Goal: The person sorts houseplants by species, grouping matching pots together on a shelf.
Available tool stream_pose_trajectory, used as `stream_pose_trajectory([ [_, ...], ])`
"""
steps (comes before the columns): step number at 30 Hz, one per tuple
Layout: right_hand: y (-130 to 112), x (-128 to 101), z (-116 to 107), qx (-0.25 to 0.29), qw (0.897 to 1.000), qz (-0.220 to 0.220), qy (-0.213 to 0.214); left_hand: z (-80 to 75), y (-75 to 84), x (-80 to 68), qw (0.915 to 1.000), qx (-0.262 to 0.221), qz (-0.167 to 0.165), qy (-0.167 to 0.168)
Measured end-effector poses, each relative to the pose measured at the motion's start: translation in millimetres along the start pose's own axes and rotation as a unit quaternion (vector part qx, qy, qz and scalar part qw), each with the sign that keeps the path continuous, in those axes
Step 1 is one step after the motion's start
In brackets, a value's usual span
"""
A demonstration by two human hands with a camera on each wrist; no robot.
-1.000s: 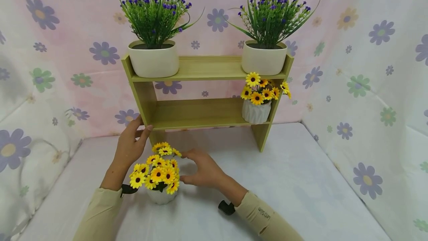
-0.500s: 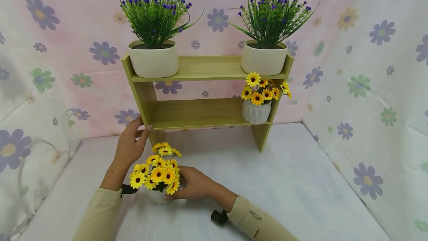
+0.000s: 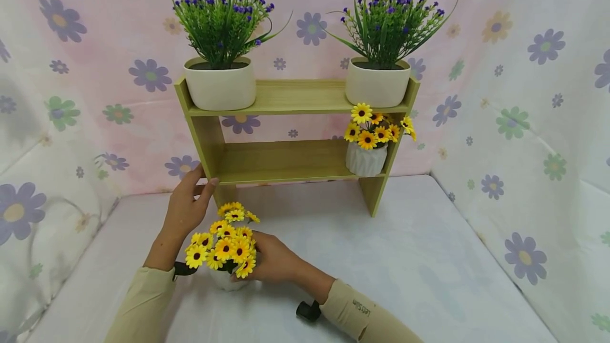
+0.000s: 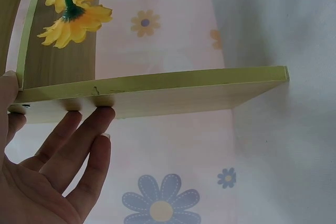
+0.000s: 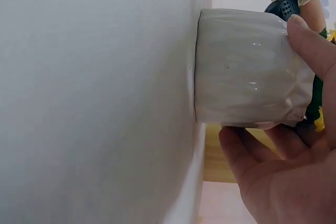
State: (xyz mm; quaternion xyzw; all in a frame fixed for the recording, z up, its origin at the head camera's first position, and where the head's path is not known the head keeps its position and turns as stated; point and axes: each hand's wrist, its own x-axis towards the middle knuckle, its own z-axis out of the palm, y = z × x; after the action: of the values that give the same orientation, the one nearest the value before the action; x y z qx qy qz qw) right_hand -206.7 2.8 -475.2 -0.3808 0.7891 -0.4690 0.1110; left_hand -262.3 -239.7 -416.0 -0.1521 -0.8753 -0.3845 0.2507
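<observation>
A white ribbed flower pot [image 3: 225,280] with yellow artificial daisies [image 3: 226,245] stands on the white-covered table, in front of the shelf's left end. My right hand [image 3: 274,259] grips this pot from the right; in the right wrist view the thumb lies on one side of the pot's wall [image 5: 241,66] and the fingers on the other. The pot's base is at the tabletop there. My left hand [image 3: 185,208] holds the left side panel of the two-tier wooden shelf [image 3: 281,160], thumb at the front edge, fingertips [image 4: 105,114] against the panel's outer face.
Two cream planters with purple flowers stand on the top tier, a left planter [image 3: 220,86] and a right planter [image 3: 377,83]. Another white pot [image 3: 366,159] of yellow daisies sits at the right end of the lower tier. Flower-patterned cloth [image 3: 305,30] hangs behind and at both sides.
My right hand has moved left and slightly down from beside the daisies and taken hold of their pot. The left hand has stayed on the shelf's side.
</observation>
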Motion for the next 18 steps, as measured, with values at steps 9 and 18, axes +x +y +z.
stream_pose_trajectory([
  [9,-7.0,5.9,4.6,-0.002,1.000,-0.020,0.020,-1.7,-0.2,0.5,1.0000,0.003,0.002,0.002],
  [18,-8.1,4.1,5.8,0.006,0.999,-0.035,0.035,-0.8,-1.8,-0.7,1.0000,-0.003,0.006,0.000],
])
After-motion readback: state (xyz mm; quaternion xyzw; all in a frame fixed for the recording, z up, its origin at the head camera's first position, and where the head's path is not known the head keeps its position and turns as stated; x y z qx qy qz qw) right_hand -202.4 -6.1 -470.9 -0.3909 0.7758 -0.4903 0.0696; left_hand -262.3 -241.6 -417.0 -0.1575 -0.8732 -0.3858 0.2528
